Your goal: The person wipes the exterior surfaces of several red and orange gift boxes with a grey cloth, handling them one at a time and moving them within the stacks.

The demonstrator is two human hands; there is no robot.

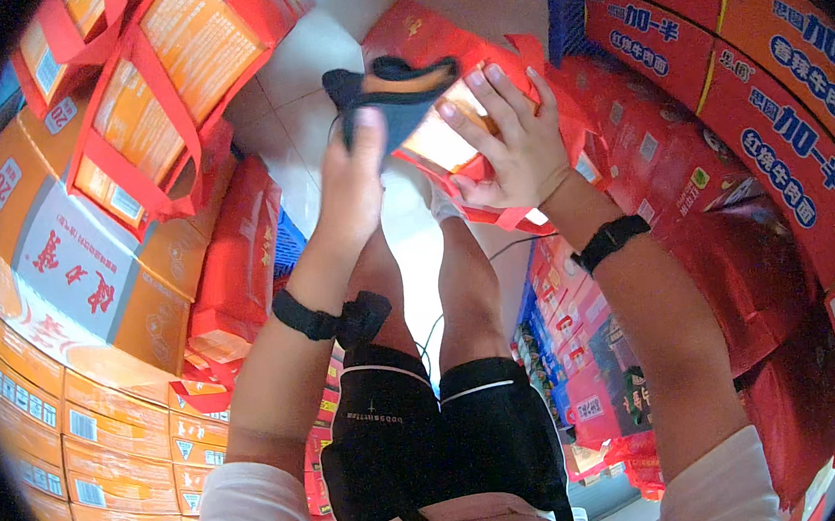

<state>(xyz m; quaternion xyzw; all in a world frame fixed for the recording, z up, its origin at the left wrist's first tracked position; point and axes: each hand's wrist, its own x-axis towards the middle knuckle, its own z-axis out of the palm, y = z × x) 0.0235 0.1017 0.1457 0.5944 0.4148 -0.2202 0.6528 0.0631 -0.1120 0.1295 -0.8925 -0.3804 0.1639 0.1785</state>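
Observation:
My left hand (355, 181) is closed on a folded dark cloth (397, 102) with an orange stripe, the thumb pressed on its near side. Just right of it, my right hand (517, 145) is spread with fingers apart over a brightly lit white and orange box (445, 144). That box sits in a red bag (426, 34) on the floor between my hands. Whether the right palm touches the box or only hovers over it I cannot tell. Each of my wrists wears a black strap.
Orange cartons (117, 430) are stacked on the left, with a red-strapped orange box (170, 93) above them. On the right stand red noodle cartons (772, 76) and red bags (740, 270). A blue crate (566, 0) stands at the back. Pale tiled floor (297, 101) shows between.

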